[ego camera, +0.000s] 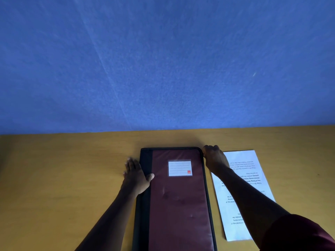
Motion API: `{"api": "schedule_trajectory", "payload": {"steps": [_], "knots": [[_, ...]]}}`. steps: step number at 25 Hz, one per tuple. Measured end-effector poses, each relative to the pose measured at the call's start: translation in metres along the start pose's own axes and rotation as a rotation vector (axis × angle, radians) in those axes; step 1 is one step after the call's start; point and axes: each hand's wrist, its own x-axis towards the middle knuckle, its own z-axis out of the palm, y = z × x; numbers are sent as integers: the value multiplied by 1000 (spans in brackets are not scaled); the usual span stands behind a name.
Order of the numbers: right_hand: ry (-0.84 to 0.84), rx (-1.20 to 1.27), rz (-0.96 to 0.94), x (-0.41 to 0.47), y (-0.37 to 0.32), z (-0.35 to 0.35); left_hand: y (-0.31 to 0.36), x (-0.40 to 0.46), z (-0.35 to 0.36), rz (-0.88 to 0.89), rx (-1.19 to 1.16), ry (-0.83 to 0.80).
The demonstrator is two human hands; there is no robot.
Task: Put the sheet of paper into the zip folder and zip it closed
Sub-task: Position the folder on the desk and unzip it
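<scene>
Head view: the closed zip folder [178,196], long axis running away on the worktop [72,169], is steadied by the flat left hand [136,175], its far right corner pinched by right hand [213,158] fingers [208,149], the sheet of paper [253,178] lying just beside, rightward.

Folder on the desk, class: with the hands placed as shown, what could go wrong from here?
1. The right hand is curled at the folder's far right corner; if the left hand lifts off the spine side, pulling there may drag the folder.
2. The right forearm lies over the paper; moving it could crease or shove the sheet.
</scene>
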Motion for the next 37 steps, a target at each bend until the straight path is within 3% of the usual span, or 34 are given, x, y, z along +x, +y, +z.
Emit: {"api": "schedule_trajectory", "payload": {"steps": [18, 37], "knots": [[-53, -60, 93, -62, -11, 11, -6, -7, -4, 20, -23, -9], [-29, -69, 150, -156, -14, 31, -49, -78, 40, 136, 27, -25]]}}
